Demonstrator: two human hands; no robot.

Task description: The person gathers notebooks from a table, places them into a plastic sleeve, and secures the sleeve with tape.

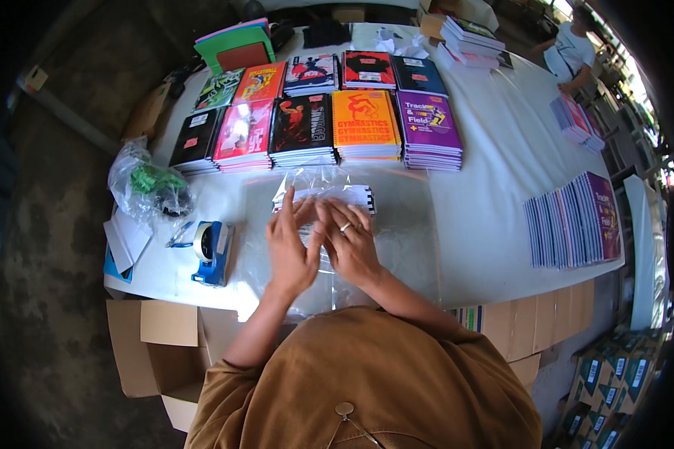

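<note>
- The left hand (290, 251) and right hand (350, 243) lie side by side, fingers spread flat, pressing on a clear plastic bag (329, 187) at the table's near middle — neither hand is closed around anything.
- The bag seems to hold a small set of notebooks (352, 196); glare blurs the edges.
- At 12 o'clock from the hands, stacks of coloured notebooks (314, 127) stand in two rows.
- At 9 o'clock sits a blue tape dispenser (212, 251), with a crumpled bag of green bits (151, 183) at 10.
- At 3 o'clock, a fanned row of purple notebooks (573, 221) lies on the white tablecloth (487, 224).
- Open cardboard boxes (165, 344) stand on the concrete floor below — another person (569, 52) works at the far corner.
</note>
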